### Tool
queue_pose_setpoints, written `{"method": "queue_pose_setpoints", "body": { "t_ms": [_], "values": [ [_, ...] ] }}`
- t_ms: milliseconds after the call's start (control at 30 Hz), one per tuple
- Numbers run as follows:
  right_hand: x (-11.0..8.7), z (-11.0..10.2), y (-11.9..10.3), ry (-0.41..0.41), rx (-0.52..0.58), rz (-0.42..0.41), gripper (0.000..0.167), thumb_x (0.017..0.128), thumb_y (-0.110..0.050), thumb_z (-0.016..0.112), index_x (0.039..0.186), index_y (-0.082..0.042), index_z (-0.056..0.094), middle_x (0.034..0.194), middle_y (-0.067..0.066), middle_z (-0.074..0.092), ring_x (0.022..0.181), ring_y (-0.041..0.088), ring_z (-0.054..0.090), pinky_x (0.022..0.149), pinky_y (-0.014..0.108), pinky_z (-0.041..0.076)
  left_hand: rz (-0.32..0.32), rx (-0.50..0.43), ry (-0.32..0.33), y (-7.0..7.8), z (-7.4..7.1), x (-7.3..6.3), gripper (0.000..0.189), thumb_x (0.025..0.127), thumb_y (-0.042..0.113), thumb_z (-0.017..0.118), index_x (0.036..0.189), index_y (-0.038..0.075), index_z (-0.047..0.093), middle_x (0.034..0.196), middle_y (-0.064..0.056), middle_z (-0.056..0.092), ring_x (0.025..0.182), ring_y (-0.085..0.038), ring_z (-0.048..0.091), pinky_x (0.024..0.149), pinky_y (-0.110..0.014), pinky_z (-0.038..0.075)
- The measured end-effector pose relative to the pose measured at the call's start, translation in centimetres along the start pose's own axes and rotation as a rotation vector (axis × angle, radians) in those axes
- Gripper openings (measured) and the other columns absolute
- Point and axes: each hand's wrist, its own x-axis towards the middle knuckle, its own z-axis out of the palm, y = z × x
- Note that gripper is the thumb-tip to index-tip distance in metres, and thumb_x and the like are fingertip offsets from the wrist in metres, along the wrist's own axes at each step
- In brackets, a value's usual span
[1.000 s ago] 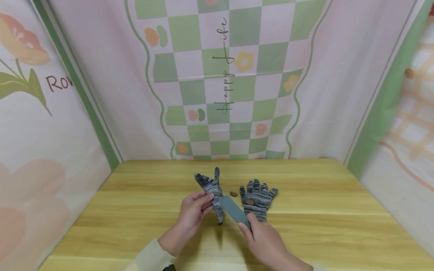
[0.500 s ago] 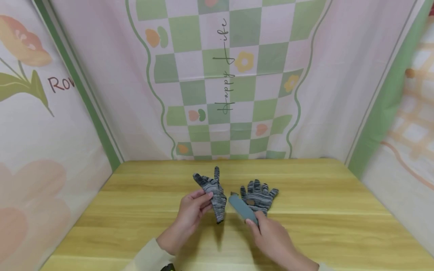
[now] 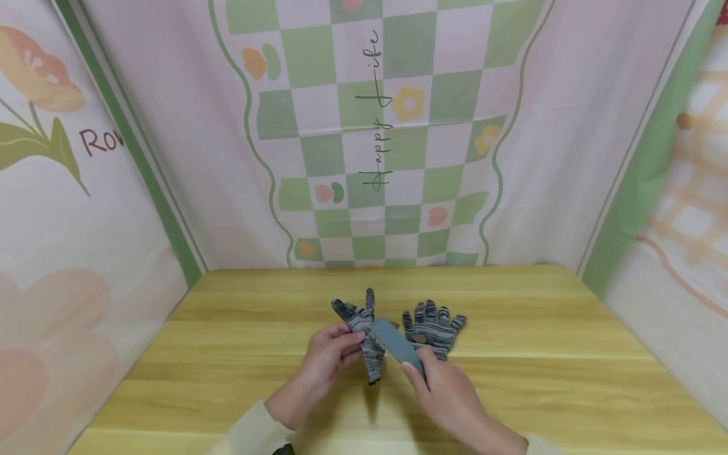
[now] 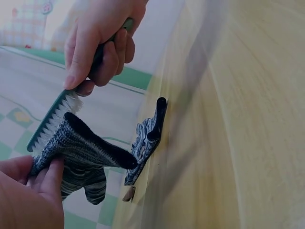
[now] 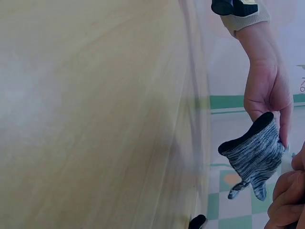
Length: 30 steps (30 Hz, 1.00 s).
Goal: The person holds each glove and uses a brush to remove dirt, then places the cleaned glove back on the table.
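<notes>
My left hand [image 3: 327, 355] pinches a grey-and-black striped knit glove [image 3: 372, 363] by its side, lifted above the table. The cuff of this glove has a dark edge and faces down toward me. With my right hand [image 3: 449, 395] I grip a scrubbing brush [image 3: 395, 341] with a grey-green back. Its white bristles [image 4: 57, 117] lie against the glove's fabric in the left wrist view. A matching glove [image 3: 440, 332] lies on the table to the right, fingers pointing away, with a brown patch [image 3: 419, 339] on it.
A small brown piece [image 4: 129, 193] lies on the wooden table [image 3: 256, 354] beside the lying glove. Printed curtains [image 3: 364, 158] close in the table at the back and both sides.
The brush first moved right, off the held glove, then came back left over it. The held glove has shifted slightly right and toward me. The other glove stays put.
</notes>
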Motion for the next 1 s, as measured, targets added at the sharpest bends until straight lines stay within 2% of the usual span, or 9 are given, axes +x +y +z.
{"method": "queue_pose_setpoints", "body": {
  "t_ms": [167, 300, 600, 767, 1000],
  "values": [
    [0.0, 0.3, 0.0, 0.013, -0.021, -0.032, 0.014, 0.098, -0.025, 0.059, 0.097, -0.012, 0.055, 0.061, -0.008, 0.043, 0.048, 0.007, 0.037, 0.042, 0.022, 0.035, -0.032, 0.006, -0.03, 0.0, -0.2, -0.1, 0.005, 0.089, -0.002, 0.063, 0.088, 0.002, 0.06, 0.085, -0.006, 0.069, 0.08, -0.016, 0.069, 0.081, -0.033, 0.058],
    [-0.2, 0.3, 0.0, 0.018, -0.026, -0.042, 0.013, 0.098, -0.024, 0.06, 0.098, -0.011, 0.056, 0.06, -0.009, 0.043, 0.048, 0.007, 0.037, 0.042, 0.022, 0.035, -0.052, 0.005, -0.033, 0.0, -0.3, -0.1, 0.009, 0.091, 0.0, 0.062, 0.085, 0.005, 0.057, 0.083, -0.005, 0.067, 0.076, -0.014, 0.068, 0.077, -0.028, 0.058],
    [-0.7, 0.2, -0.4, 0.008, -0.034, -0.038, 0.014, 0.098, -0.027, 0.058, 0.099, -0.013, 0.055, 0.059, -0.009, 0.043, 0.047, 0.007, 0.037, 0.042, 0.022, 0.035, -0.024, 0.019, 0.003, -0.1, -0.2, 0.0, 0.011, 0.092, 0.001, 0.062, 0.088, 0.005, 0.054, 0.081, -0.002, 0.061, 0.071, -0.009, 0.06, 0.07, -0.022, 0.056],
    [-1.0, 0.2, -0.5, 0.015, -0.02, -0.049, 0.014, 0.099, -0.028, 0.057, 0.097, -0.014, 0.054, 0.058, -0.01, 0.042, 0.047, 0.006, 0.036, 0.042, 0.022, 0.034, -0.021, 0.024, 0.014, 0.0, -0.1, -0.1, 0.011, 0.092, 0.0, 0.062, 0.087, 0.005, 0.054, 0.082, -0.003, 0.063, 0.071, -0.01, 0.063, 0.071, -0.023, 0.057],
    [-1.3, 0.5, -0.4, -0.036, -0.045, -0.1, 0.022, 0.101, -0.035, 0.053, 0.097, -0.013, 0.052, 0.059, -0.01, 0.042, 0.047, 0.005, 0.036, 0.042, 0.021, 0.034, -0.006, -0.004, 0.028, -0.3, -0.1, 0.1, 0.009, 0.091, -0.001, 0.063, 0.086, 0.003, 0.057, 0.085, -0.007, 0.067, 0.076, -0.013, 0.067, 0.076, -0.026, 0.058]
  ]
}}
